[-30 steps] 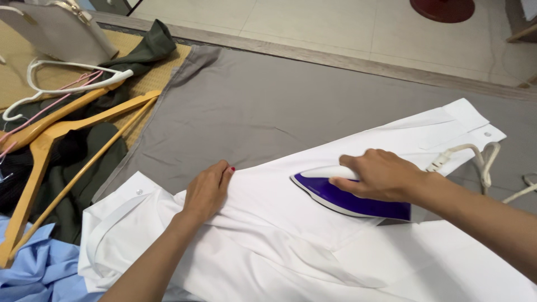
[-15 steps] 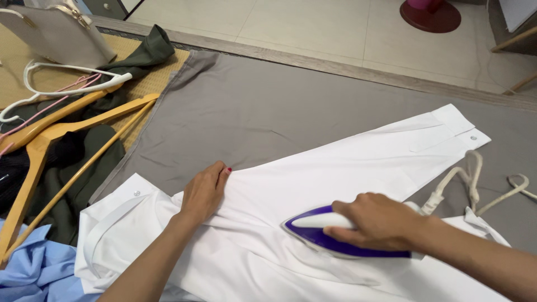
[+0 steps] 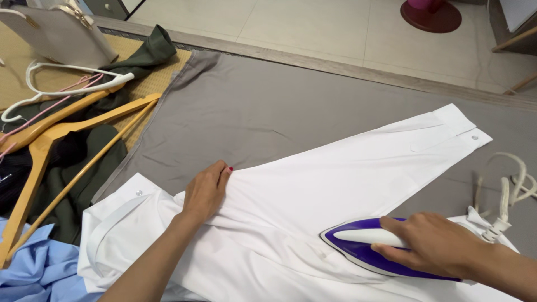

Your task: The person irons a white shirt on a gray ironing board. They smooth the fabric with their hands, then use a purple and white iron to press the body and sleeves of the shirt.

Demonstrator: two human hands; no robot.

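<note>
A white shirt (image 3: pixel 347 179) lies spread on a grey cloth (image 3: pixel 279 106), one sleeve stretched toward the far right. My left hand (image 3: pixel 206 190) presses flat on the shirt near its shoulder, fingers together, holding the fabric down. My right hand (image 3: pixel 433 243) grips the white handle of a purple and white iron (image 3: pixel 363 249), which rests on the shirt's body at the lower right. The iron's pale cord (image 3: pixel 512 190) loops on the grey cloth to the right.
Wooden hangers (image 3: pixel 67 126) and a white hanger (image 3: pixel 61 75) lie on dark green clothing (image 3: pixel 84 168) at the left. A light blue garment (image 3: pixel 39 271) sits at the bottom left. A beige handbag (image 3: pixel 56 31) stands at the top left. A red round base (image 3: pixel 430 14) stands on the tiled floor.
My right hand has drawn the iron back over the shirt toward me and to the right. My left hand has stayed pressed at the same spot.
</note>
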